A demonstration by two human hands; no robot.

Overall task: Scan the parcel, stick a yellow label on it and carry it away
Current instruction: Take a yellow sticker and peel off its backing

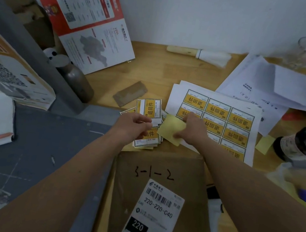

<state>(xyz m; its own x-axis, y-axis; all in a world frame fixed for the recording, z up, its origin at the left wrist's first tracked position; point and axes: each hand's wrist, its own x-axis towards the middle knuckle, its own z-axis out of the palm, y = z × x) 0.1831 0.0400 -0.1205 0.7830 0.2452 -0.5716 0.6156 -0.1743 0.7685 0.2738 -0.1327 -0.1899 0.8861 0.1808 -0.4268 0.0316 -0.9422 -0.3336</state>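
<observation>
While left hand (133, 125) pinches yellow label (152, 107), right hand (190, 129) peeling backing (170, 130)

Parcel (155, 196) top handwritten "3-1-2", its white shipping label (152, 216) w/ barcode, "220-220-C40", black box "220", China Post logo, yellow labels on sheet (217, 122) + loose cut stack (151, 107) printed "退回件", red poster (84, 14) text illegible
</observation>
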